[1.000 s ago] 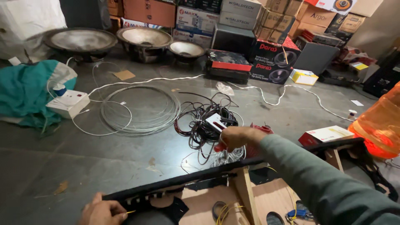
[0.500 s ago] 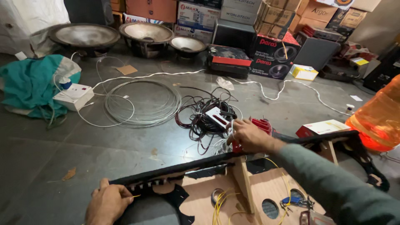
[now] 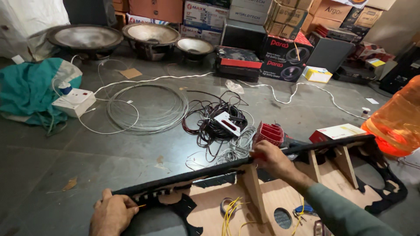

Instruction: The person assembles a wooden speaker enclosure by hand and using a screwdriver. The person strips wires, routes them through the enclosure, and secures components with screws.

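Head view: my left hand (image 3: 113, 213) pinches the near end of the black fabric-covered panel edge (image 3: 197, 175), fingers closed on the cloth. My right hand (image 3: 272, 158) grips the same edge further along, near the middle, fingers curled shut over the top. The edge runs diagonally from lower left up to the right, sitting atop a plywood speaker box (image 3: 267, 205) with round holes and yellow wires (image 3: 228, 214). Just beyond the right hand lie a red ribbed part (image 3: 269, 132) and a tangle of black cables (image 3: 214, 120). A coil of grey wire (image 3: 148, 107) and a white power strip (image 3: 74, 102) sit further off, on the concrete floor (image 3: 87, 153).
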